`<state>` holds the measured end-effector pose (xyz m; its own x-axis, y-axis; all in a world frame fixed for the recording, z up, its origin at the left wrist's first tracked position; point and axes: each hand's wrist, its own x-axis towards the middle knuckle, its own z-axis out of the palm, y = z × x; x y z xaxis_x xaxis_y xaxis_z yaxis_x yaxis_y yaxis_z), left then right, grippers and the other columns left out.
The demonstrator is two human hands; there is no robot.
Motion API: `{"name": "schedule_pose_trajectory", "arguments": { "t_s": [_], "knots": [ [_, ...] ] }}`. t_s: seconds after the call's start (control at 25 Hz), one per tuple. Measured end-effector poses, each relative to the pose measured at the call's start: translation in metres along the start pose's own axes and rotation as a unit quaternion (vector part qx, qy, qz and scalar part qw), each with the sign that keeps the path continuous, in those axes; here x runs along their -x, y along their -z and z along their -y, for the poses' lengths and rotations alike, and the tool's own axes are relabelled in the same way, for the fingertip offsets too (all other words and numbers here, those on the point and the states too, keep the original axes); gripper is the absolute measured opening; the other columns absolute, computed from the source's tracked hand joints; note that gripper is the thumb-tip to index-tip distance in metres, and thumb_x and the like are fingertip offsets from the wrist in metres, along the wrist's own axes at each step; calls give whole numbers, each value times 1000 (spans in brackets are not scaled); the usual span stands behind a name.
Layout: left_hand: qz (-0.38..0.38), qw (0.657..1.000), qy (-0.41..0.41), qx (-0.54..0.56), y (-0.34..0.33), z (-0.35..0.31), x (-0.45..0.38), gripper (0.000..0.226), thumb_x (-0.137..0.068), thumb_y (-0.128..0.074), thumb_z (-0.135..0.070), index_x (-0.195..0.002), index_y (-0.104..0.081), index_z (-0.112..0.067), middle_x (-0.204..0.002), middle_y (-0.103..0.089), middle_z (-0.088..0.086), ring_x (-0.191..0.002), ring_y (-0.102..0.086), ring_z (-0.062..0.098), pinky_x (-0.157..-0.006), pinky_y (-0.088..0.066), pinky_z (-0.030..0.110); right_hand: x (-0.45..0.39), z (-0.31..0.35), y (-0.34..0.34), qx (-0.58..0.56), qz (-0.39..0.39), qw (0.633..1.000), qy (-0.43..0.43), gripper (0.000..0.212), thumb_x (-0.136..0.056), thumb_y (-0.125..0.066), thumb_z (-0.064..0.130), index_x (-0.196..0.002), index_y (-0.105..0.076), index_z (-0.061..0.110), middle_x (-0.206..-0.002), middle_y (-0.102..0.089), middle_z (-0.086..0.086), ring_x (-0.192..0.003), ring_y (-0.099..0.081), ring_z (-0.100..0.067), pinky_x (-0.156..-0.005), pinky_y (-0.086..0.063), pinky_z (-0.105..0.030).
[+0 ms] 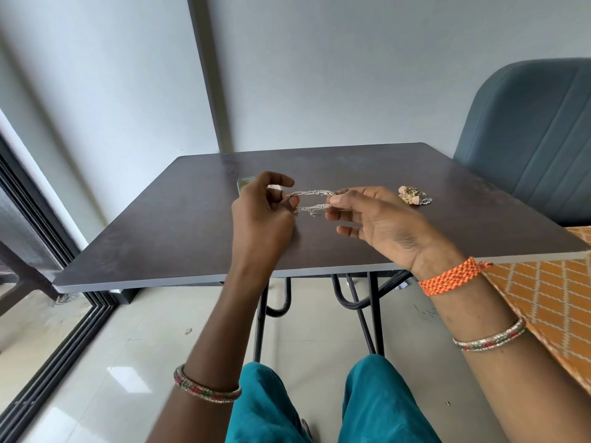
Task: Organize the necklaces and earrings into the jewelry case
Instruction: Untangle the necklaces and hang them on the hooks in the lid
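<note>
A silver necklace [311, 199] is stretched in a loop between both hands, above the dark table [179, 231]. My left hand [262, 212] pinches its left end with curled fingers. The right end is pinched between thumb and forefinger of my right hand [377, 222], whose other fingers are spread. A small heap of gold and pink jewelry [412, 195] lies on the table to the right of my right hand. A green-rimmed case [244, 183] shows only partly behind my left hand.
A blue-grey padded chair [531, 135] stands at the table's far right. An orange patterned cloth [550, 302] hangs at the right. A dark sliding door frame [41, 238] runs along the left. Black table legs [367, 302] show below the top.
</note>
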<state>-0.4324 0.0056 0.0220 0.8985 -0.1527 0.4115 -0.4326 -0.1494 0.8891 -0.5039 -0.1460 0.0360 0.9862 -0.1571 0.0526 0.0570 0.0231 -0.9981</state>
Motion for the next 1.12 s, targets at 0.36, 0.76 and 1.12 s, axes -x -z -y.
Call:
{"name": "schedule_pose_trajectory", "arguments": {
  "t_s": [0.36, 0.76, 1.12],
  "knots": [
    [148, 980, 45, 122, -1, -9, -6, 19, -86, -65, 0, -96, -57, -15, -67, -64, -1, -69, -59, 17, -81, -51, 36, -17, -11, 16, 126, -59, 990, 33, 7, -89, -62, 17, -91, -69, 17, -90, -65, 0, -91, -59, -11, -79, -47, -29],
    [180, 980, 21, -82, -15, -8, -59, 28, -80, -69, -2, -105, -63, -12, -76, -71, 7, -77, -70, 26, -84, -56, 46, -52, -8, 10, 147, -7, 988, 47, 12, -90, -62, 14, -98, -71, 13, -90, -71, -4, -85, -62, -6, -74, -40, -21],
    [116, 992, 3, -55, -17, 12, -89, 30, -81, -73, -12, -108, -61, -12, -81, -71, 10, -76, -70, 21, -84, -57, 41, -93, 9, 12, 202, 21, 979, 6, 16, -87, -64, 33, -84, -69, 19, -90, -69, 6, -93, -56, -11, -80, -34, -32]
  ]
}}
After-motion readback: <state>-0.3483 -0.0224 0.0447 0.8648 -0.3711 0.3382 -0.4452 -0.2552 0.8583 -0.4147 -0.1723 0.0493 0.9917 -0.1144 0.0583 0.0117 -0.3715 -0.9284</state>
